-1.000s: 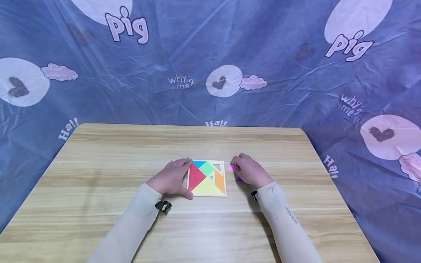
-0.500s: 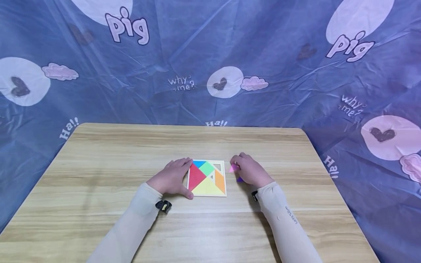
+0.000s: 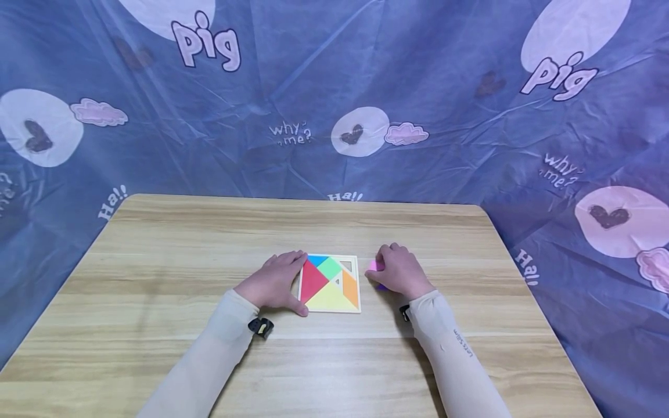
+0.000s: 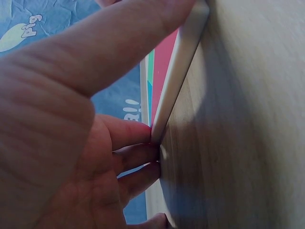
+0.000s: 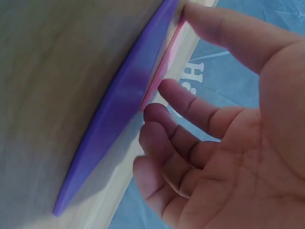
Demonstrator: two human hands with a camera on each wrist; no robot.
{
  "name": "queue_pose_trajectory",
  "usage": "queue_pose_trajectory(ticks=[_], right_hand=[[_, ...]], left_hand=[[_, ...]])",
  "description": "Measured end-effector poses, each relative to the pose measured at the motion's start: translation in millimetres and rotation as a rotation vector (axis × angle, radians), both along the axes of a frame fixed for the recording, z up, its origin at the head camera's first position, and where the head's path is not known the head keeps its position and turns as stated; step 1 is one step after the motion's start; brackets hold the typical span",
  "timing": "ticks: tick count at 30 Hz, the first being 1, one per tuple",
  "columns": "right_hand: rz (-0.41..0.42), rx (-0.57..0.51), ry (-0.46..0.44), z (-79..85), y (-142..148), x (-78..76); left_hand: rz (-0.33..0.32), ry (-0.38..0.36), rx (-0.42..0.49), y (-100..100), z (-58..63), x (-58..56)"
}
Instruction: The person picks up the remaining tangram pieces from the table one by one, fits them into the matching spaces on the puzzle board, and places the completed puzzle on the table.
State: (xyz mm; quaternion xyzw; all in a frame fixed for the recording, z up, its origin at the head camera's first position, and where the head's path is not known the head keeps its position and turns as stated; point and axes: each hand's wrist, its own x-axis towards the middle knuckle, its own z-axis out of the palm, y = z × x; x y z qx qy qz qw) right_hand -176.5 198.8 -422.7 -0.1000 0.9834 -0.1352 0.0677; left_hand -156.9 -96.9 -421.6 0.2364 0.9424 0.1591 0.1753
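A square tangram board [image 3: 334, 312] lies on the table. In it sit red [image 3: 314, 283], blue [image 3: 316, 260], green [image 3: 330, 268], yellow [image 3: 331, 298] and orange [image 3: 351, 290] pieces; bare recesses show at its upper right and near its middle. My left hand [image 3: 272, 283] holds the board's left side, thumb at the near corner and fingers at the far one. Right of the board, my right hand [image 3: 401, 270] holds a pink triangle [image 3: 373, 266] between thumb and index finger, low at the tabletop. A purple triangle [image 5: 109, 105] lies just nearer, partly hidden under that hand in the head view.
The wood-grain table [image 3: 209, 232] extends around the board on all sides. Behind and beside it hangs a blue printed curtain [image 3: 292, 69]. Small black wrist devices [image 3: 261, 327] sit on both light sleeves [image 3: 198, 360].
The pink triangle has shifted slightly right, away from the board, and turned under my right hand. That hand's thumb has come out on its left. My left hand stays on the board.
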Motion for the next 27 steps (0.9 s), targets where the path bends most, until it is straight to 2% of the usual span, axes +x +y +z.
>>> queue_pose_trajectory(ticks=[5, 16, 21, 27], right_hand=[[0.022, -0.040, -0.045, 1.9, 0.7, 0.9], [0.153, -0.140, -0.097, 4.2, 6.6, 5.7], [0.129, -0.179, -0.122, 0.4, 9.4, 5.9], [0.050, -0.102, -0.037, -1.4, 14.1, 2.9]], left_hand=[[0.004, 0.000, -0.003, 1.3, -0.4, 1.6], [0.011, -0.005, 0.002, 4.4, -0.2, 8.4], [0.014, 0.001, -0.012, 5.1, -2.3, 12.2], [0.015, 0.015, -0.013, 6.8, -1.5, 13.3]])
